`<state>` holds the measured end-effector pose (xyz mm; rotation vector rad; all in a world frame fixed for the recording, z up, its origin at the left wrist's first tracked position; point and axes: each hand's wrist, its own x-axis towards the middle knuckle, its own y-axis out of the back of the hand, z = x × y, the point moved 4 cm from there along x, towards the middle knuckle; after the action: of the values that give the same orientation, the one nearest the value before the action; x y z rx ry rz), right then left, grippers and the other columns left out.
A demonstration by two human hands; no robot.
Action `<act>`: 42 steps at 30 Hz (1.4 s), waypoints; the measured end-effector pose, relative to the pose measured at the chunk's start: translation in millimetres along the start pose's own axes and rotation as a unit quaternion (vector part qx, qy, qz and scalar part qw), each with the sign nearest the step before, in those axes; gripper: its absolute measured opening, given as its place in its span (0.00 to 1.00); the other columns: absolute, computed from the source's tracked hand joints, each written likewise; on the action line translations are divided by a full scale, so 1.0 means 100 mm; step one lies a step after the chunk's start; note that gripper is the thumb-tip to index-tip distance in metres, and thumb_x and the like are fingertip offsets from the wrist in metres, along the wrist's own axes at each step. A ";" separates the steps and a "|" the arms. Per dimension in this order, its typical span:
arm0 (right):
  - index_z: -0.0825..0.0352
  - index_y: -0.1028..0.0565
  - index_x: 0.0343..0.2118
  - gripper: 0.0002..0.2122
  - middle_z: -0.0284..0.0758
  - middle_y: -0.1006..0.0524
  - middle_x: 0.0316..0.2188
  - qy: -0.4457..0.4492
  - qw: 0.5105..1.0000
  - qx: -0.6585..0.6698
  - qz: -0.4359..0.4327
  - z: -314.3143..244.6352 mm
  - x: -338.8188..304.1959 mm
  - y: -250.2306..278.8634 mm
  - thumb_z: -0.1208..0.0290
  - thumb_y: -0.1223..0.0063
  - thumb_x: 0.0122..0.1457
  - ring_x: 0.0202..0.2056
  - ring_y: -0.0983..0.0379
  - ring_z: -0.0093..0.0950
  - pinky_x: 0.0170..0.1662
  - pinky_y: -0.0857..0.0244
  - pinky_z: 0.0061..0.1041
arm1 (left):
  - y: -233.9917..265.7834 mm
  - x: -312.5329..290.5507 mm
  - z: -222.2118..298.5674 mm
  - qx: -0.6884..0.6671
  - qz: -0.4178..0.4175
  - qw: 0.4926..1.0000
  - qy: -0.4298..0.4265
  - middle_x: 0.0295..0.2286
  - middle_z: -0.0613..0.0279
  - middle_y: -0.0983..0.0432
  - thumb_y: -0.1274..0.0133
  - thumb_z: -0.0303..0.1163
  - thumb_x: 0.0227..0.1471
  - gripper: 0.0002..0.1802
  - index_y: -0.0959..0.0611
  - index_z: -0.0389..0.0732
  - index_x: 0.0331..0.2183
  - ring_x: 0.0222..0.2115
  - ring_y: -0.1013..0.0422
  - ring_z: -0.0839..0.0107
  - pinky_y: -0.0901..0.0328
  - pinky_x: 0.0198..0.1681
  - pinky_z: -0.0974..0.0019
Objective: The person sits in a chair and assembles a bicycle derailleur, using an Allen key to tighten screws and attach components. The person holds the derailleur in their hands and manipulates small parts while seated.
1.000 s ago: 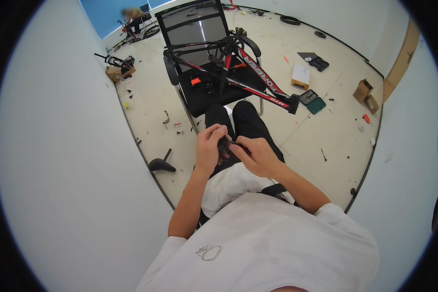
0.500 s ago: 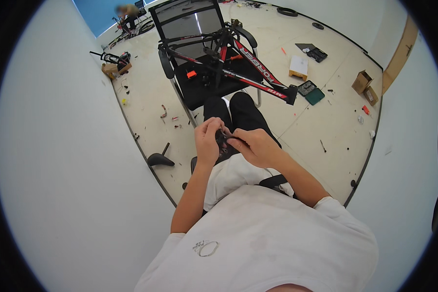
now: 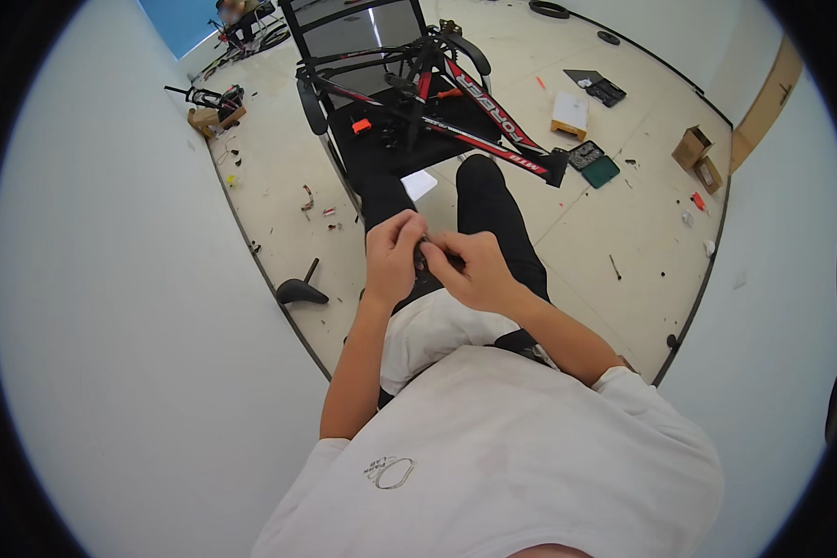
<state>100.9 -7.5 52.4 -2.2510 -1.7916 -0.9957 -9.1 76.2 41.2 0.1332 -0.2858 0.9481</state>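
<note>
Above the person's black trousers (image 3: 500, 214), the left hand (image 3: 392, 256) and right hand (image 3: 479, 270) pinch a small dark part (image 3: 422, 252) between them, mostly hidden from me by their grip. A black-and-red bicycle frame (image 3: 485, 100) lies across the chair (image 3: 365, 156) ahead.

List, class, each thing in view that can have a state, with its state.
Left hand, closed on small dark part
Right hand, closed on same part
Chair, upright
Bicycle frame, resting on chair
Saddle, lying on floor
Green tool case, open
Cardboard box, open
</note>
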 end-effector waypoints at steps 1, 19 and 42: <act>0.71 0.28 0.22 0.09 0.34 0.33 0.11 0.017 1.000 0.000 0.015 0.01 -0.06 -0.02 0.74 0.46 0.56 0.11 0.39 0.24 0.17 0.44 0.22 | -0.01 -0.02 0.00 0.012 -0.024 1.000 -0.014 0.18 0.69 0.31 0.55 0.35 0.57 0.16 0.25 0.34 0.22 0.19 0.38 0.83 0.43 0.21 0.76; 0.71 0.29 0.15 0.11 0.34 0.36 0.08 0.046 0.995 -0.039 0.083 0.48 -0.13 0.00 0.76 0.44 0.51 0.10 0.43 0.21 0.15 0.50 0.21 | -0.14 0.01 -0.63 -0.029 0.041 0.999 0.012 0.16 0.67 0.30 0.53 0.34 0.54 0.17 0.26 0.33 0.20 0.18 0.37 0.81 0.42 0.21 0.73; 0.68 0.38 0.24 0.15 0.27 0.39 0.16 -0.198 0.954 0.185 -0.130 0.36 -0.09 -0.10 0.66 0.62 0.67 0.20 0.47 0.17 0.23 0.48 0.22 | 0.03 -0.06 -0.13 -0.295 0.237 0.922 0.079 0.27 0.65 0.28 0.49 0.33 0.55 0.07 0.29 0.43 0.30 0.24 0.32 0.75 0.36 0.27 0.67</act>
<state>106.6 4.4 16.7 -2.1141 -2.2489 -0.1954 -12.1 76.1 27.2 -0.5909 -0.4549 1.3018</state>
